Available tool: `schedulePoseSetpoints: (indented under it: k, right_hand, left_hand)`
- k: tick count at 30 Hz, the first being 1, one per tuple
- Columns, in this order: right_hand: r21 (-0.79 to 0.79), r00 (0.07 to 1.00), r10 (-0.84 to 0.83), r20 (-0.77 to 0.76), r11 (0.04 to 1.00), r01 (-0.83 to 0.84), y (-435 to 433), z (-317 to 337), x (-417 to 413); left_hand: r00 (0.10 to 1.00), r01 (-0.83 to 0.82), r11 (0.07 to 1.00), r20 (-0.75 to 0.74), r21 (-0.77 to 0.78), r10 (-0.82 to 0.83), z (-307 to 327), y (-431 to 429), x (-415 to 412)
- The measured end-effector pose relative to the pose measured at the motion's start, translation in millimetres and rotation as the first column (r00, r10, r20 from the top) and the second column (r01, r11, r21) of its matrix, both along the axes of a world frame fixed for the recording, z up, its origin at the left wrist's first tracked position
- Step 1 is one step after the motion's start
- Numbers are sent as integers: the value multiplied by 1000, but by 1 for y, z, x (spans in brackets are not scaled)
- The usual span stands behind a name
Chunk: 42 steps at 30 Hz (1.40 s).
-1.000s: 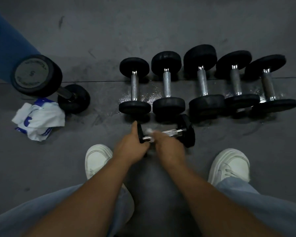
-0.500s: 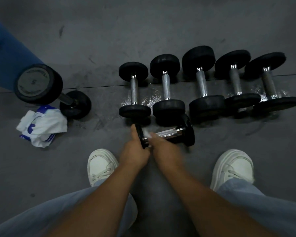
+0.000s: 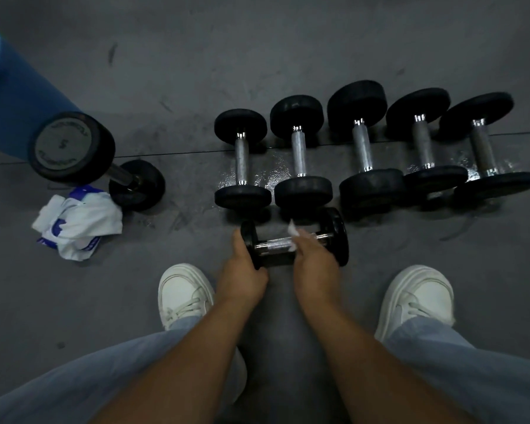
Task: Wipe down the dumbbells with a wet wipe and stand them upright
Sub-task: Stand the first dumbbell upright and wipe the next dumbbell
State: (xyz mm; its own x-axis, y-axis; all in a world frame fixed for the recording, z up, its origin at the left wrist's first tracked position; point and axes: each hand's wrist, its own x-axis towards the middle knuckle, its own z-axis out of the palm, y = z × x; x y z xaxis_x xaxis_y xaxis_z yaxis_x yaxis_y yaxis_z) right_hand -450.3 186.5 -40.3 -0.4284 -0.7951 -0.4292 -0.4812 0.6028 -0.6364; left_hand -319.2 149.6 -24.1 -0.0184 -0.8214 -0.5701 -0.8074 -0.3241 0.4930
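Note:
A small black dumbbell [image 3: 334, 237] with a chrome handle lies sideways on the grey floor in front of me. My left hand [image 3: 242, 270] grips its left head. My right hand [image 3: 314, 260] holds a white wet wipe [image 3: 293, 232] around the right part of the handle. Behind it several dumbbells [image 3: 303, 166] lie in a row on a wet patch of floor. At the left one larger dumbbell [image 3: 74, 148] stands on end, tilted in this wide view.
A crumpled white and blue wipe pack [image 3: 77, 221] lies on the floor at the left, next to the standing dumbbell. A blue object [image 3: 10, 96] fills the far left. My white shoes [image 3: 184, 292] flank my hands.
My right hand has slid the wipe rightward along the handle, baring more chrome. The left hand stays on the left head.

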Motion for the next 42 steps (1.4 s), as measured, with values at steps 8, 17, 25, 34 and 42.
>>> schedulePoseSetpoints:
  k: [8, 17, 25, 34, 42]
  right_hand:
    - [-34, 998, 63, -31, 997, -64, 0, 4, -2]
    - [-133, 972, 106, -209, 982, -136, -5, 5, -3]
    - [-52, 980, -64, -190, 997, 55, 2, 0, 2]
    - [-37, 990, -63, -123, 998, 59, 14, -5, 15]
    - [-7, 992, -86, -94, 996, 85, 27, -14, 12]
  left_hand:
    - [996, 41, 997, 76, 59, -45, 7, -14, 7]
    - [998, -25, 997, -53, 79, 29, 5, -16, 4]
    - [998, 38, 999, 46, 13, -39, 8, 1, 2]
    - [997, 71, 995, -34, 77, -68, 1, 1, 7]
    - [1000, 0, 998, -23, -61, -2, 10, 10, 5]
